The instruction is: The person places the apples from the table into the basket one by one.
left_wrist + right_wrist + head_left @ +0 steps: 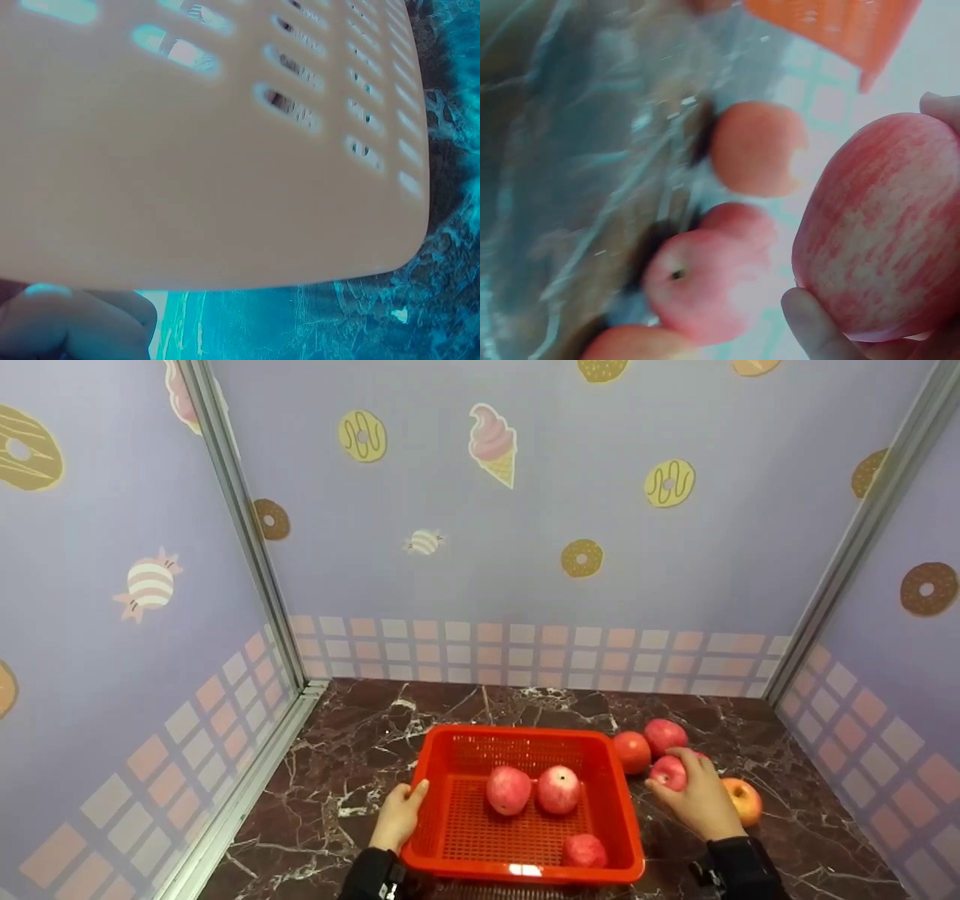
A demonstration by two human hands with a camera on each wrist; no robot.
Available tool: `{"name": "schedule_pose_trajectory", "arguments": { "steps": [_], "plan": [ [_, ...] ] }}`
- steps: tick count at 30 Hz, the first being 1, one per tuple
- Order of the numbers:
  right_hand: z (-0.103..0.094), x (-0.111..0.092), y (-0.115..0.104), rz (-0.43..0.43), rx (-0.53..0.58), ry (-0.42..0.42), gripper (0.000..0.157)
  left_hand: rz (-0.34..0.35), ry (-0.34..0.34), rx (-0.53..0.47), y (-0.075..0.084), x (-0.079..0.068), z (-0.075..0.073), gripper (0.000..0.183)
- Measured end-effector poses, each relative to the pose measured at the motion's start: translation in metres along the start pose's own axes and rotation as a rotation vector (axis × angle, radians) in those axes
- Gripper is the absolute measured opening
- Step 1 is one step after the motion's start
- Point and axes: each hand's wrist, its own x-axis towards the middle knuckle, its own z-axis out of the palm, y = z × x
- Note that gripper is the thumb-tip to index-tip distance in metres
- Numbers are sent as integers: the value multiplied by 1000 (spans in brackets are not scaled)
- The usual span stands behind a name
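A red plastic basket [525, 871] with slotted walls stands on the dark marbled table, and three red apples [508, 790] lie inside it. My left hand [397, 819] grips the basket's left rim; in the left wrist view the basket wall [187, 172] fills most of the picture, with part of that hand [75, 322] beneath. To the right of the basket, my right hand [703, 801] holds a red streaked apple [885, 232] between thumb and fingers. Around it on the table are an orange-red apple [631, 752], a red apple [665, 736] and a yellow-red apple [742, 801].
Another red apple is mostly hidden behind the right hand in the head view; the right wrist view shows loose apples [705, 285] close together. Patterned panels [525, 585] enclose the table at the back and both sides, joined by metal posts [238, 510].
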Motion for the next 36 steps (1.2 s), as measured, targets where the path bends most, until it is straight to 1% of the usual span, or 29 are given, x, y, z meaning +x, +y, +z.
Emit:
{"name": "schedule_pose_trajectory", "arguments": {
  "steps": [5, 9, 12, 19, 23, 28, 36],
  "plan": [
    [-2, 10, -22, -36, 4, 35, 61, -6, -5, 14, 1, 0, -1, 35],
    [-1, 16, -39, -94, 31, 73, 61, -3, -3, 15, 1, -1, -1, 35],
    [-1, 19, -51, -132, 45, 84, 60, -6, -5, 16, 1, -1, -1, 36],
    [4, 24, -82, -188, 78, 97, 61, -3, -6, 21, 1, -1, -1, 36],
    [11, 28, -102, -215, 105, 85, 61, -1, -6, 26, 1, -1, -1, 36],
    [22, 31, -127, -239, 109, 58, 63, -1, 0, 32, 1, -1, -1, 36],
    [51, 32, -156, -262, 174, 12, 63, 1, -12, -4, 0, -1, -1, 36]
  ]
}}
